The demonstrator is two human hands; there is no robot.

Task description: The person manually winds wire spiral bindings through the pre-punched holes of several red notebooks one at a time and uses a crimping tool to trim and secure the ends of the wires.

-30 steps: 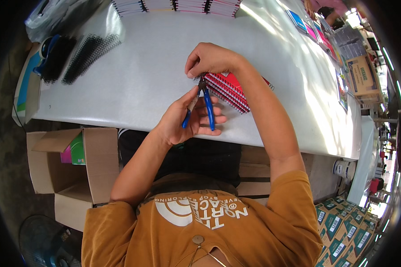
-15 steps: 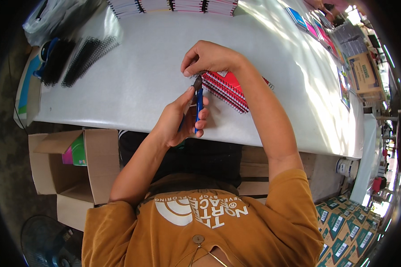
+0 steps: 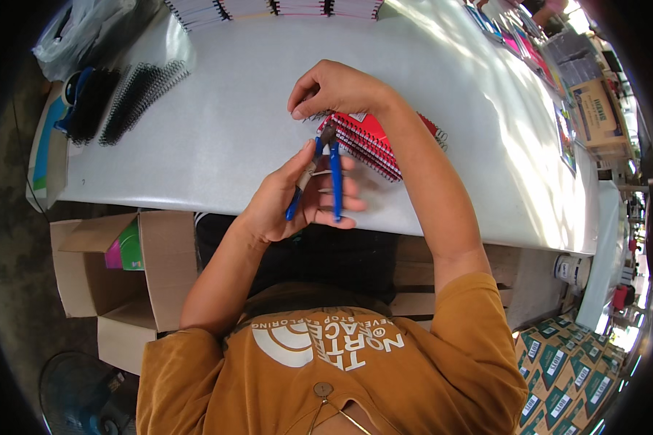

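A pair of blue-handled cutting pliers [image 3: 337, 181] rests in my left hand [image 3: 283, 196], its handles spread and the fingers behind them loosened. The dark jaws lie at the top corner of a stack of red spiral notebooks [image 3: 363, 139]. Above that corner, my right hand [image 3: 334, 88] has its fingertips pinched around the end of a dark spiral coil [image 3: 321, 115] that sticks out from the notebooks. My right forearm covers part of the stack. Another loose coil end [image 3: 441, 136] shows past the forearm.
Black spiral coils [image 3: 139, 98] lie in bunches at the left, near a plastic bag [image 3: 80, 40]. Bound notebooks [image 3: 268, 9] line the far edge. An open cardboard box [image 3: 168, 268] stands below the table at left. More books [image 3: 519, 47] lie far right.
The pliers' handles have spread apart, and my left fingers have opened outward with them. My right hand has shifted slightly left and away, still pinching at the coil's end.
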